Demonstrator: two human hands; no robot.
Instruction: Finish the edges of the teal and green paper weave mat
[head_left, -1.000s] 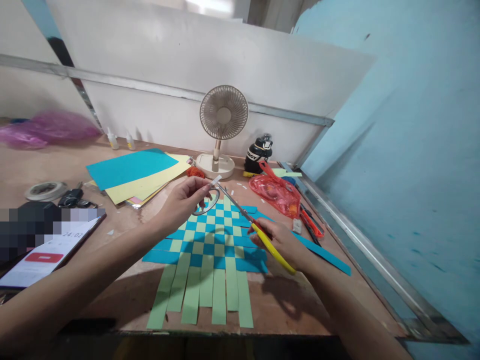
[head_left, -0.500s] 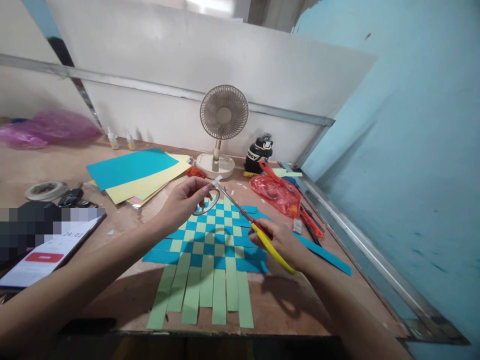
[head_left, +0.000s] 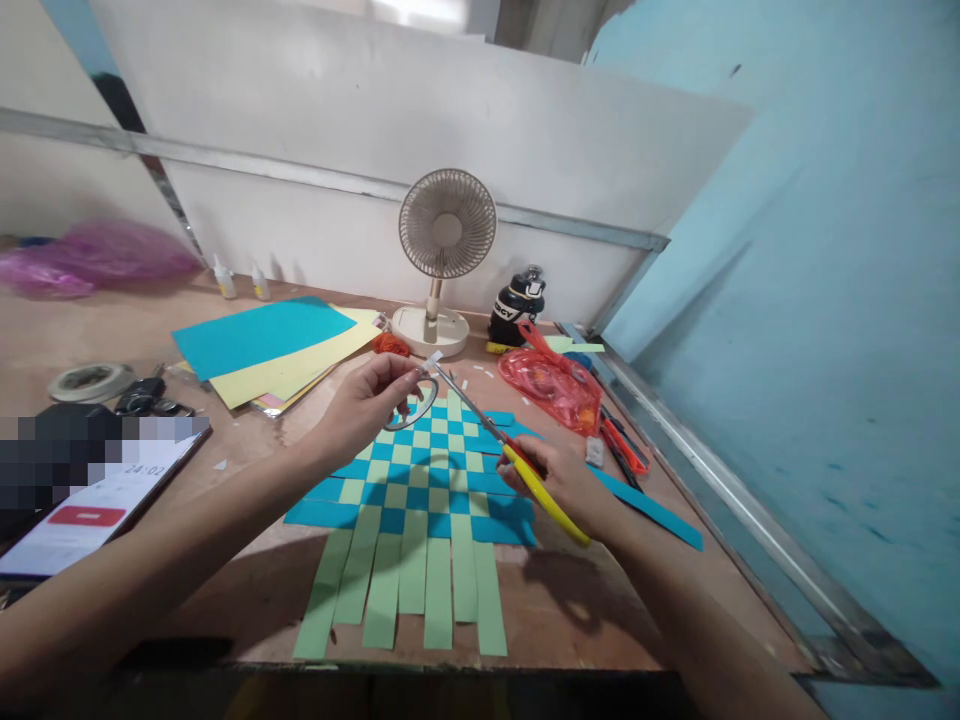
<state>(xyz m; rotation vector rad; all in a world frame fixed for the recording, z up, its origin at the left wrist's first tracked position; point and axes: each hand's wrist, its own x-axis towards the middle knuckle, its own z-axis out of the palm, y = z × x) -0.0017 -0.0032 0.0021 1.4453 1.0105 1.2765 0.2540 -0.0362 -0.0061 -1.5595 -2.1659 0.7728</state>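
Observation:
My left hand [head_left: 371, 398] is closed on a thin roll of tape [head_left: 424, 408]. The tape's pale free end [head_left: 433, 360] sticks up from between thumb and fingertips. In my right hand [head_left: 561, 478] is a pair of scissors [head_left: 544, 500] with yellow and red handles. Its blades, slightly parted, point up and left, their tips right by the tape end. Below both hands lies a mat woven from blue and light green paper strips [head_left: 439, 525], with long green ends hanging toward me. My left hand and the tape roll cover part of its upper left.
Behind the mat stand a fan [head_left: 431, 325] and a black bottle [head_left: 517, 305]. A red plastic bag [head_left: 551, 385] and a loose blue strip [head_left: 652, 508] lie on the right. Paper sheets [head_left: 262, 335], another tape roll [head_left: 90, 382] and a phone [head_left: 112, 500] are on the left.

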